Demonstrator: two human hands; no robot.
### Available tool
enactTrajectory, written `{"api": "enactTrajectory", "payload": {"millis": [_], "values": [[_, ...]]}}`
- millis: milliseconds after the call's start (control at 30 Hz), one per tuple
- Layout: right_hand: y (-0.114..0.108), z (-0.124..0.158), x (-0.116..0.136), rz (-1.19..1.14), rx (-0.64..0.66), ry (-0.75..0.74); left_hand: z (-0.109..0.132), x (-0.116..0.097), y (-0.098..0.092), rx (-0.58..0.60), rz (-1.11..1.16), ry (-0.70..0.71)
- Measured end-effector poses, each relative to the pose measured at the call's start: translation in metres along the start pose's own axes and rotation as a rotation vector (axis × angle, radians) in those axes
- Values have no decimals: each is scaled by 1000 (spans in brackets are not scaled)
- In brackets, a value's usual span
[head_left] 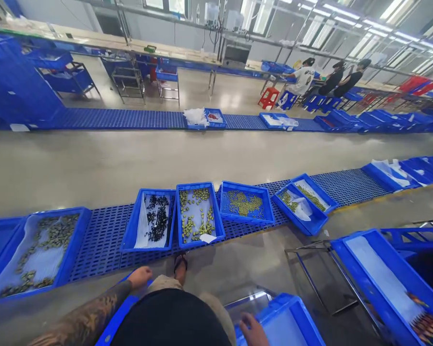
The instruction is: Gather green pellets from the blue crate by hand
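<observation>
My left hand (140, 277) is at the lower left, fingers curled over the edge of a blue plastic tray (120, 317) carried along my side; most of that tray is hidden by my forearm and body. At the bottom, my right hand (251, 328) hangs beside another blue tray (295, 303), with its fingers loosely bent and nothing visible in them. In front of me, a tray of black pieces (140, 211), a tray of yellow-green pieces (218, 226) and a tray of small greenish pieces (270, 204) rest on a slatted blue platform (104, 230).
A paper-lined tray (80, 240) of dull greenish pieces lies left. Two overlapping trays (328, 192) sit to the right. A metal stand (310, 274) and a tray with pointed pieces (382, 259) are at lower right. Beyond the aisle, people (303, 79) sit at a long bench.
</observation>
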State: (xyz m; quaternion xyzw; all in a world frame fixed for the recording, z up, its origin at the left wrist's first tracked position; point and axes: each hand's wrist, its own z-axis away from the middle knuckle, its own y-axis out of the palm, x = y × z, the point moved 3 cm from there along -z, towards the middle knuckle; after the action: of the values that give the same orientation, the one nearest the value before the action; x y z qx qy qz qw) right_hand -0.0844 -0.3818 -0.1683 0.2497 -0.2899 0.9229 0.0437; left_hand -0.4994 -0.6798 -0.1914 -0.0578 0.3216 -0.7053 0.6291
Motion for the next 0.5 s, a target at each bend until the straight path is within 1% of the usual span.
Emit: {"api": "enactTrajectory", "payload": {"millis": [67, 133, 200, 267, 300, 333, 367, 400, 467, 500], "values": [[-9, -24, 31, 18, 18, 4, -27, -16, -23, 7, 25, 21], [-15, -54, 61, 39, 47, -1, -50, -33, -38, 7, 58, 59], [-17, -92, 88, 69, 78, -5, -71, -47, -43, -4, 97, 94], [-14, -143, 110, 105, 107, -11, -88, -55, -35, -22, 141, 106], [-11, -173, 119, 123, 122, -17, -96, -57, -25, -34, 165, 102], [-5, -207, 128, 140, 134, -24, -102, -57, -11, -45, 188, 94], [2, -243, 138, 155, 146, -33, -107, -56, 6, -54, 210, 85], [11, -282, 147, 169, 154, -42, -110, -53, 28, -62, 235, 71], [32, -362, 166, 199, 160, -58, -114, -41, 79, -57, 269, 20], [44, -403, 177, 210, 156, -78, -113, -32, 105, -75, 293, -44]]}}
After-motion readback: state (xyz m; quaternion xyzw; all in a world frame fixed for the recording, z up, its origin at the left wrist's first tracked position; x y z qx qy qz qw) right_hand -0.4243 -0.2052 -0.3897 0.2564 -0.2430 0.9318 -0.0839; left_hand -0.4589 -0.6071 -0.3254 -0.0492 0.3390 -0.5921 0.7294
